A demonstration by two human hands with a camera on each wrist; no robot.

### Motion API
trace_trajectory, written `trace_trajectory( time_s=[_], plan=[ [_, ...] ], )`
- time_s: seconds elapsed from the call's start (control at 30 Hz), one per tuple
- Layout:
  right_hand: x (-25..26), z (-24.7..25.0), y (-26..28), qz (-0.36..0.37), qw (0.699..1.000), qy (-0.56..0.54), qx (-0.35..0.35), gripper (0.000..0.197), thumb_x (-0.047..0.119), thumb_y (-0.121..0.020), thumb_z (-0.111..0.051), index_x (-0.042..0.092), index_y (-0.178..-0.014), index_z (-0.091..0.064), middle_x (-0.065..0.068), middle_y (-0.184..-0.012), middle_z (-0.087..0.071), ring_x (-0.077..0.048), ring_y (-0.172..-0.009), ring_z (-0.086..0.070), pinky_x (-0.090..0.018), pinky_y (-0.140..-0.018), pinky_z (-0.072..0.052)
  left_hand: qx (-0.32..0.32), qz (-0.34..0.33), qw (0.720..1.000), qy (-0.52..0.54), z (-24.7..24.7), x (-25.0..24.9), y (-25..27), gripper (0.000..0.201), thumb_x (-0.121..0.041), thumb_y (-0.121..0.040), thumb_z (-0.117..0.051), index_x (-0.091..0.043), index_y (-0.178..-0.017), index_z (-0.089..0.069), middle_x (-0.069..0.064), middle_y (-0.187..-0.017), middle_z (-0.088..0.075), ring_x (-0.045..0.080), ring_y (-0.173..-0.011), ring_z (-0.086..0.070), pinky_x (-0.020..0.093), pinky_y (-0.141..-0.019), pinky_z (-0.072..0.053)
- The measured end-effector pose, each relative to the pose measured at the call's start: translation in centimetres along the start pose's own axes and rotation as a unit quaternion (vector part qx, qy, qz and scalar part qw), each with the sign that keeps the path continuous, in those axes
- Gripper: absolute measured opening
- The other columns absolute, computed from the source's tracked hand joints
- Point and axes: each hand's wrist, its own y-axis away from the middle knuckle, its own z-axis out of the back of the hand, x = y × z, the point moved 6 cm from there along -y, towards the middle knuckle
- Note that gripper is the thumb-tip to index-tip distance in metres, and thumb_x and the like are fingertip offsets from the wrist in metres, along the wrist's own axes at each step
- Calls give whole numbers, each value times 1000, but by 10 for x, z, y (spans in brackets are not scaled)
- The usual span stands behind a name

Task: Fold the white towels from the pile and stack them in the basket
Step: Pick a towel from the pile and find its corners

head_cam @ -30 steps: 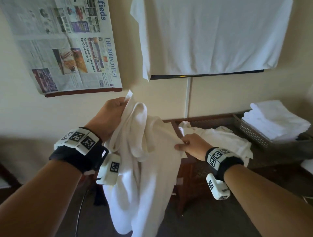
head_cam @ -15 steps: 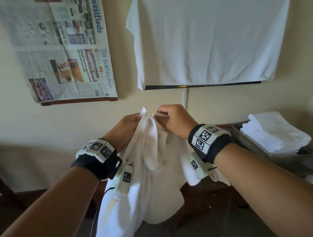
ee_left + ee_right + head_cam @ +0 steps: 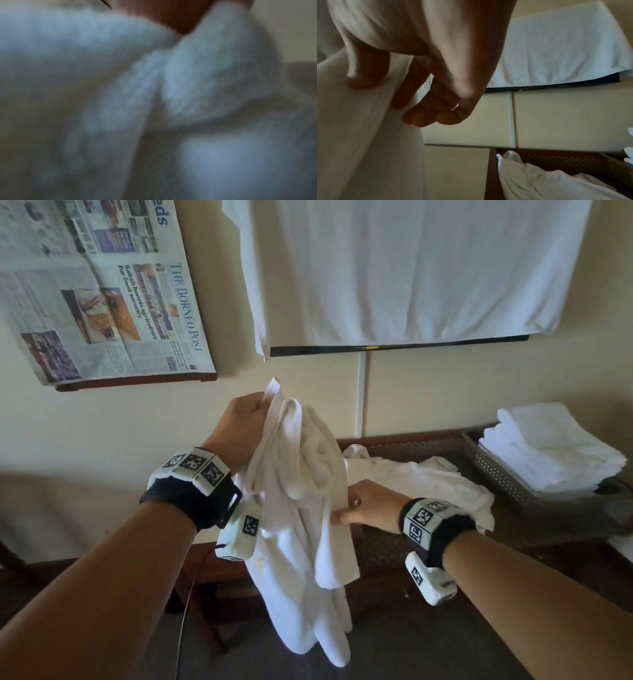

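Note:
A white towel (image 3: 301, 542) hangs bunched in front of me. My left hand (image 3: 262, 407) grips its top corner, held up at chest height. Lower and to the right, my right hand (image 3: 342, 513) pinches the towel's side edge; in the right wrist view the thumb (image 3: 366, 75) lies on the cloth (image 3: 359, 135) with the fingers behind it. The left wrist view is filled by blurred towel (image 3: 120, 94). Behind my right hand, the loose pile of towels (image 3: 421, 481) lies on the wooden table (image 3: 404, 441). At the far right a perforated basket (image 3: 496, 470) holds folded towels (image 3: 555, 446).
A newspaper (image 3: 102, 302) hangs on the wall at the upper left. A white cloth (image 3: 411, 268) covers a dark screen above the table. A thin cable (image 3: 190, 618) runs down to the dark floor (image 3: 394, 645) under the towel.
Half a second ago both hands met at the towel's top edge. My right hand has since slid down to mid-height along the side edge; the left hand keeps the top corner.

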Motion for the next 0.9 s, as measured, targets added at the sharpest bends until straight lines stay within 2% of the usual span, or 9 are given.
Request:
trace_trajectory(
  time_s=[0.23,0.3,0.37,0.47,0.6,0.67,0.77,0.83,0.9],
  plan=[
    [-43,2,-8,-68,996,55,-11,19,21,-83,-72,14,-101,-71,-2,-96,-72,-20,-88,-67,-39,-87,-56,-19,8,1000,24,15,1,-9,45,-35,-91,-60,10,-95,-57,9,-81,-56,21,-75,-51,41,-72,-45],
    [-40,18,-6,-74,994,56,-58,7,15,-82,-67,15,-87,-63,-1,-89,-65,-16,-79,-60,-32,-76,-52,-26,9,998,52,25,-1,-7,48,-33,-79,-64,11,-96,-56,10,-84,-57,23,-77,-52,43,-73,-46],
    [-34,38,-11,-67,990,33,-118,16,9,-82,-62,17,-75,-50,-1,-80,-55,-14,-70,-51,-27,-65,-41,-37,9,995,87,37,-3,-4,46,-31,-72,-64,11,-89,-55,12,-85,-56,25,-78,-51,43,-73,-46],
    [-15,65,-19,-63,978,45,-195,12,9,-86,-57,18,-78,-57,5,-75,-55,-14,-71,-52,-22,-57,-36,-60,-10,989,131,58,-9,3,17,-18,-86,-58,-2,-82,-62,12,-76,-54,23,-70,-53,36,-69,-47],
    [28,94,-24,-39,952,76,-294,19,11,-92,-50,13,-79,-64,-1,-77,-60,-26,-81,-60,-26,-63,-40,-75,-18,982,175,89,-13,9,40,-9,-97,-47,-20,-62,-64,0,-61,-55,14,-53,-53,28,-56,-46],
    [62,111,-22,7,934,47,-355,19,7,-94,-46,15,-86,-62,4,-84,-60,-21,-85,-59,-25,-72,-40,-28,-14,981,191,95,-15,13,46,-13,-103,-44,-21,-63,-66,0,-61,-57,15,-53,-54,29,-56,-46],
    [137,130,-18,140,908,6,-396,25,-2,-91,-48,18,-86,-63,14,-80,-60,-7,-77,-59,-28,-73,-47,63,-24,984,166,94,-25,23,47,-11,-103,-41,-18,-65,-68,6,-68,-63,21,-59,-56,31,-58,-47],
    [190,131,-8,220,891,-28,-397,23,-2,-92,-48,12,-87,-66,12,-76,-63,-7,-71,-61,-33,-70,-53,94,-45,976,191,103,-31,25,41,-1,-99,-41,-14,-73,-70,11,-85,-72,26,-71,-64,39,-71,-55],
    [237,127,9,278,873,-43,-398,21,2,-95,-47,9,-92,-66,18,-69,-61,-5,-63,-56,-26,-64,-50,92,-69,965,236,119,-40,22,35,-2,-95,-43,-14,-79,-72,11,-93,-73,27,-78,-66,42,-81,-55]
  ],
)
